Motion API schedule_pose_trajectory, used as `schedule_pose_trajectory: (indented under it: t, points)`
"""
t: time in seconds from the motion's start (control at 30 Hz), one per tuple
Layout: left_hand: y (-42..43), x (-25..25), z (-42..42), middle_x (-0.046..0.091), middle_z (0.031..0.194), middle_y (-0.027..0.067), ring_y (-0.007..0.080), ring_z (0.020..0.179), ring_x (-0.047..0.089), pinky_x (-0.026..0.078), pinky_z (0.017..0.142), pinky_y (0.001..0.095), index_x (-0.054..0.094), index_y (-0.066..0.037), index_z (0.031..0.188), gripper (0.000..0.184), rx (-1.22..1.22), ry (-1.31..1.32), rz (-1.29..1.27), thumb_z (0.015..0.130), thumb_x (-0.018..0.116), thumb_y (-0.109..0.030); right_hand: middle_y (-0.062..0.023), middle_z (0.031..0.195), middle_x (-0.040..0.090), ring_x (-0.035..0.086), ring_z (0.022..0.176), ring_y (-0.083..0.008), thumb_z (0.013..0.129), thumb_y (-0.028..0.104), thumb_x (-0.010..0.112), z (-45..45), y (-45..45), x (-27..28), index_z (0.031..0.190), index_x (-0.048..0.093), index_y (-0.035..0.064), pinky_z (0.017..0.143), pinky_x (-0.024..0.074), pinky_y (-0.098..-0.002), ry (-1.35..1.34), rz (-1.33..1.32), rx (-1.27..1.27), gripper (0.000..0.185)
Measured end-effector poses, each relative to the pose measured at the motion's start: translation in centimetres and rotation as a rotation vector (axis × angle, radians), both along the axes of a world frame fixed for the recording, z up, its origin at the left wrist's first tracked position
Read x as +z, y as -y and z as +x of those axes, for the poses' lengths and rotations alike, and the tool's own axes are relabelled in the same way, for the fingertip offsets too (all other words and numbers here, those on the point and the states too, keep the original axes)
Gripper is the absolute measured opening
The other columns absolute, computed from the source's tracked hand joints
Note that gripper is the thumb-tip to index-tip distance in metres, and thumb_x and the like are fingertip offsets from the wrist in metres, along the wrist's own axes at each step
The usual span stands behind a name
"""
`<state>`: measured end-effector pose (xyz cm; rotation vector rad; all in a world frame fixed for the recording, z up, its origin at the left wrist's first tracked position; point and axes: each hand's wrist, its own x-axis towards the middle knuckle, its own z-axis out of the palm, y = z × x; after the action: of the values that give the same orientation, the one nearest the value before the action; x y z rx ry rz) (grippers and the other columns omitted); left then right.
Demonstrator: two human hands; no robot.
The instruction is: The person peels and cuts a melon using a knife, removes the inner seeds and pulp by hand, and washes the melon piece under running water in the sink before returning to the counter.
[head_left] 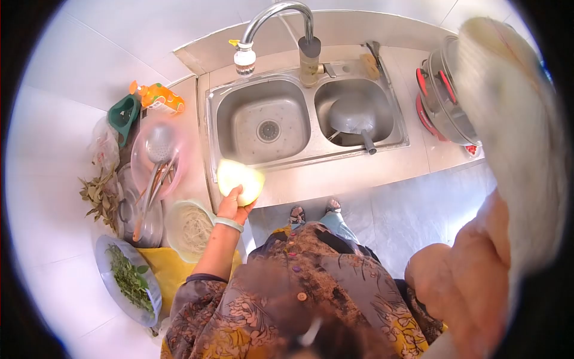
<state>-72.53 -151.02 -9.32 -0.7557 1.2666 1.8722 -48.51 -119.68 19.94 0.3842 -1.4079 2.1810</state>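
My left hand [233, 205] is closed on a pale yellow-green cut vegetable piece [241, 179], gourd-like in look, at the front edge of the sink counter. A light bangle circles that wrist. Behind the piece lies the left basin of the double steel sink [224, 158]. Very near the camera on the right, my right hand [460, 281] is large and blurred, its fingers curled. Beside it rises a long, pale, cloth-like thing [514, 119], too smeared to name; the grip on it is partly hidden.
The faucet [308, 54] arches over the sink. A wok-like pan [353, 116] sits in the right basin. Leftward are a pink bowl [136, 158] with a skimmer [160, 143], a noodle bowl [192, 230], a leafy-greens basket [128, 275] and an orange bottle [161, 99]. Stacked pots [445, 90] stand right.
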Motion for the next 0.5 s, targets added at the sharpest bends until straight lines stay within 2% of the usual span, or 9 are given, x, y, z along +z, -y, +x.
schedule_pose_trajectory:
  t: [0.1, 0.17, 0.2, 0.23, 0.3, 0.37, 0.4, 0.47, 0.5]
  points:
    - [-0.1, -0.9, 0.1, 0.060, 0.125, 0.0108, 0.0260, 0.110, 0.062, 0.056, 0.085, 0.0434, 0.048, -0.007, 0.129, 0.037, -0.003, -0.004, -0.009, 0.095, 0.058, -0.018, -0.0235, 0.108, 0.064, 0.064, 0.098, -0.0309, 0.096, 0.024, 0.058, 0.9, -1.0, -0.5, 0.112, 0.061, -0.0067, 0.083, 0.0515, -0.0377, 0.001, 0.017, -0.050, 0.035]
    - [-0.3, -1.6, -0.2, 0.060, 0.124, 0.0104, 0.0259, 0.110, 0.062, 0.056, 0.085, 0.0428, 0.049, -0.007, 0.129, 0.036, -0.052, -0.079, 0.112, 0.096, 0.057, -0.018, -0.0234, 0.108, 0.064, 0.064, 0.098, -0.0306, 0.096, 0.025, 0.058, 1.6, -1.4, -0.8, 0.113, 0.061, -0.0066, 0.084, 0.0512, -0.0376, -0.010, 0.029, -0.077, 0.035]
    - [-0.3, -0.7, 0.9, 0.056, 0.129, 0.0149, 0.0308, 0.121, 0.055, 0.048, 0.103, 0.0453, 0.047, 0.000, 0.130, 0.034, 0.031, -0.051, 0.062, 0.097, 0.050, -0.011, -0.0234, 0.109, 0.064, 0.064, 0.098, -0.0305, 0.096, 0.025, 0.058, 2.5, -1.2, -0.9, 0.113, 0.060, -0.0065, 0.084, 0.0510, -0.0376, -0.013, 0.043, -0.094, 0.035]
    - [-0.2, 0.3, 0.2, 0.057, 0.127, 0.0141, 0.0299, 0.118, 0.056, 0.049, 0.102, 0.0451, 0.047, 0.001, 0.129, 0.036, 0.078, -0.045, 0.074, 0.095, 0.055, -0.008, -0.0233, 0.109, 0.064, 0.064, 0.099, -0.0303, 0.096, 0.025, 0.058, 2.1, -1.4, -0.3, 0.113, 0.060, -0.0065, 0.084, 0.0509, -0.0376, -0.003, 0.049, -0.111, 0.036]
    - [0.0, 1.0, 0.1, 0.056, 0.129, 0.0140, 0.0290, 0.116, 0.057, 0.050, 0.102, 0.0443, 0.046, 0.002, 0.131, 0.040, 0.020, -0.038, 0.004, 0.095, 0.057, -0.010, -0.0233, 0.109, 0.064, 0.064, 0.099, -0.0301, 0.096, 0.025, 0.058, 2.3, -2.0, 0.0, 0.114, 0.060, -0.0063, 0.085, 0.0506, -0.0375, 0.023, 0.045, -0.137, 0.036]
    - [0.4, 0.9, 0.3, 0.057, 0.128, 0.0136, 0.0285, 0.117, 0.058, 0.051, 0.099, 0.0434, 0.047, -0.002, 0.132, 0.037, 0.025, -0.047, 0.004, 0.097, 0.054, -0.012, -0.0232, 0.110, 0.063, 0.063, 0.100, -0.0298, 0.096, 0.025, 0.058, 2.4, -2.1, 0.3, 0.114, 0.060, -0.0062, 0.086, 0.0504, -0.0375, 0.018, 0.067, -0.126, 0.036]
    - [-2.1, 5.0, 2.3, 0.058, 0.127, 0.0134, 0.0283, 0.117, 0.059, 0.052, 0.098, 0.0430, 0.047, -0.003, 0.132, 0.036, 0.020, -0.066, 0.008, 0.098, 0.053, -0.013, -0.0232, 0.110, 0.063, 0.063, 0.100, -0.0297, 0.096, 0.025, 0.058, 4.4, -3.6, 2.8, 0.114, 0.060, -0.0062, 0.086, 0.0502, -0.0375, 0.006, 0.059, -0.122, 0.037]
    - [0.0, 0.8, 0.4, 0.056, 0.129, 0.0132, 0.0287, 0.117, 0.058, 0.052, 0.097, 0.0435, 0.046, -0.003, 0.133, 0.037, -0.072, -0.070, 0.069, 0.098, 0.053, -0.012, -0.0231, 0.111, 0.063, 0.063, 0.101, -0.0294, 0.096, 0.026, 0.058, 3.9, -3.4, 2.9, 0.115, 0.060, -0.0061, 0.086, 0.0500, -0.0374, 0.016, 0.066, -0.118, 0.037]
    - [-0.4, 1.8, 0.3, 0.056, 0.130, 0.0130, 0.0289, 0.118, 0.058, 0.052, 0.097, 0.0438, 0.046, -0.003, 0.133, 0.037, -0.119, -0.076, 0.101, 0.098, 0.052, -0.011, -0.0231, 0.111, 0.063, 0.063, 0.101, -0.0292, 0.096, 0.026, 0.058, 4.3, -3.3, 3.4, 0.115, 0.059, -0.0060, 0.087, 0.0498, -0.0374, 0.013, 0.066, -0.113, 0.037]
